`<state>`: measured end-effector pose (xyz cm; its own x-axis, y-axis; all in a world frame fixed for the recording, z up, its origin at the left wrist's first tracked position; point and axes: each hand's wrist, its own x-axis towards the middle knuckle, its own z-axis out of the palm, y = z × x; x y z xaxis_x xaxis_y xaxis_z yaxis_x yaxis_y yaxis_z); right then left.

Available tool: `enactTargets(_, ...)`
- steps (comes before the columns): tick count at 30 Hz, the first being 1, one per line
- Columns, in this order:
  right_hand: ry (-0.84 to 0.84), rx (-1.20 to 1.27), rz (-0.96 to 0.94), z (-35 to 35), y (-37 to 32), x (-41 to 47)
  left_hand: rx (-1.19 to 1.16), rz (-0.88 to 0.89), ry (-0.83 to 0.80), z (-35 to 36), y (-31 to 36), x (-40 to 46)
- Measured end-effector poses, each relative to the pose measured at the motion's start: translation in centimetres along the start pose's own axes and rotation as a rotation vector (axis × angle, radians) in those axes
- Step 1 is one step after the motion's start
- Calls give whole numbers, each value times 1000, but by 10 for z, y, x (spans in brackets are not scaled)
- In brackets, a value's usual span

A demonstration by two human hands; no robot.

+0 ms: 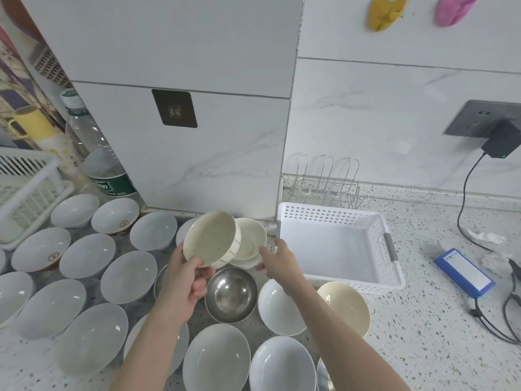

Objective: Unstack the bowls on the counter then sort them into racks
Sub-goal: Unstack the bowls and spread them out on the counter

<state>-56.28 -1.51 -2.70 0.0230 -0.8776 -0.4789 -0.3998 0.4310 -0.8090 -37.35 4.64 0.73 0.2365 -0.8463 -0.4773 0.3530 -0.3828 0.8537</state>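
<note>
Far to the left of the left hand (187, 280) a white slatted rack (26, 187) sits at the counter's edge, and between it and the hand many white bowls (87, 255) lie spread singly on the speckled counter (439, 320), open side up. The left hand is closed on a cream bowl (211, 239), thumb over the near rim and fingers under the base, holding it tilted above the counter. Just below this hand rests a steel bowl (231, 296). Immediately right of the lifted bowl, a short stack of cream bowls (249, 244) stands on the counter. The right hand (282, 258) grips that stack at its right rim, fingers curled around the edge. Below the right forearm lie another white bowl (279, 307) and a cream bowl with a pale interior (345, 304). Just right of the right hand sits an empty white perforated basket (338, 244), with a wire rack (328, 182) behind it against the wall.
</note>
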Motion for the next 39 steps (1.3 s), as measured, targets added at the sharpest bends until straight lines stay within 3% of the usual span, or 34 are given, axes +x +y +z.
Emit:
enactTargets(12, 38, -58, 91, 34, -20, 18, -93, -36, 129, -55, -11, -49)
enactTargets(16, 75, 37, 52, 36, -22, 14, -66, -49, 118, -76, -8, -59)
enactTargets(23, 223, 397, -54, 45, -27, -36, 11, -101, -1, -109, 5, -57)
enactTargets(29, 306, 666, 45, 54, -3, -97, 130, -144, -108, -113, 8, -46)
enactTargets(39, 712, 891, 52, 25, 50, -184, 242, -234, -338, -79, -8, -45)
